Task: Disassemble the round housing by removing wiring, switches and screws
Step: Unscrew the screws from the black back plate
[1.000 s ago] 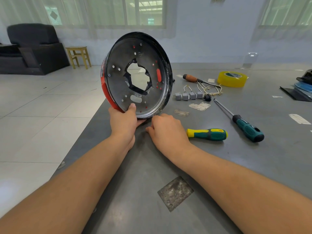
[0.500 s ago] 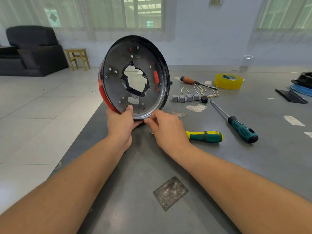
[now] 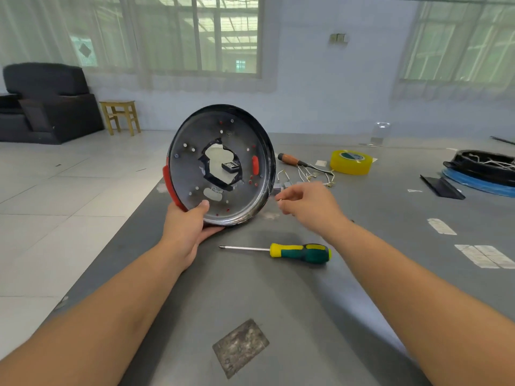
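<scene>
The round housing [image 3: 189,174], a black-rimmed grey metal disc with red side parts and a jagged hole in the middle, stands tilted on its edge on the grey table [image 3: 278,302]. My left hand [image 3: 186,227] grips its lower rim, thumb on the inner plate. My right hand [image 3: 309,204] hovers just right of the housing, thumb and forefinger pinching a tiny pale piece too small to identify. The grey switches with white wiring [image 3: 306,174] lie on the table behind that hand, partly hidden.
A yellow-and-green screwdriver [image 3: 301,253] lies in front of the housing. Behind are a wooden-handled tool [image 3: 291,159] and a yellow tape roll [image 3: 351,162]. A black ring part [image 3: 485,165] and a black strip [image 3: 441,186] sit far right. The table's left edge drops to the tiled floor.
My right hand left the housing's lower rim and rose to the right with fingers pinched. The screwdriver's shaft is now uncovered. My left hand keeps its hold on the housing.
</scene>
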`<state>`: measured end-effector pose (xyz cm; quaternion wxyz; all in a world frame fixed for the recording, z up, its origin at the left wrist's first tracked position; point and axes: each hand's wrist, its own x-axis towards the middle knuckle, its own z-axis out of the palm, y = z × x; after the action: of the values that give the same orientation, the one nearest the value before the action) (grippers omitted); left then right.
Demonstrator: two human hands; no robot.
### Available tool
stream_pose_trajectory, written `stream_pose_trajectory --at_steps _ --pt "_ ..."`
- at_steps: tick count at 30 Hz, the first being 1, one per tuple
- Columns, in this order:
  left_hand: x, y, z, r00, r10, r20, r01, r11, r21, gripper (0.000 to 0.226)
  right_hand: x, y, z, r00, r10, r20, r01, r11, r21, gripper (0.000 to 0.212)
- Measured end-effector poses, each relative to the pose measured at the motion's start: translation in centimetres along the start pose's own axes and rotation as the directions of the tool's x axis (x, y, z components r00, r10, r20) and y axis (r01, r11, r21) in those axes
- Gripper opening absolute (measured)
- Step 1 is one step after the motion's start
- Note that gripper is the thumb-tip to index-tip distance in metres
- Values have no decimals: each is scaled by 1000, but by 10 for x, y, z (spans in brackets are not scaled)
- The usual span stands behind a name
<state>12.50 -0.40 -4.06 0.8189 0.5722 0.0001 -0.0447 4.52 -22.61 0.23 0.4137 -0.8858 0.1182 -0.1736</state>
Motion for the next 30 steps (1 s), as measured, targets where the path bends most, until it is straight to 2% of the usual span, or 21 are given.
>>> stream_pose_trajectory --at_steps 3,6,8,14,22,26,30 --pt "-4 -8 20 999 -40 -16 39 997 -72 32 21 18 -35 998 16 -57 -17 1000 -16 18" --pt "-3 -18 30 999 13 -49 -15 999 -29 34 46 50 -66 978 80 -191 -95 993 -70 9" --pt "-1 -21 27 998 49 -49 -49 999 -4 35 63 75 -78 966 130 -225 -159 981 -114 9" --pt "4 -26 25 994 105 -18 -104 993 46 35 100 131 -76 971 185 -152 -219 941 -257 12" --pt "11 -32 24 992 116 -47 -113 992 58 34 130 150 -59 972 161 -169 -197 956 -219 17" --pt "13 -32 23 994 98 -51 -95 994 45 34 131 155 -61 974 147 -170 -179 965 -190 5" --pt "12 -31 23 994 97 -50 -95 995 43 34 128 159 -63 978 116 -175 -143 978 -149 13"
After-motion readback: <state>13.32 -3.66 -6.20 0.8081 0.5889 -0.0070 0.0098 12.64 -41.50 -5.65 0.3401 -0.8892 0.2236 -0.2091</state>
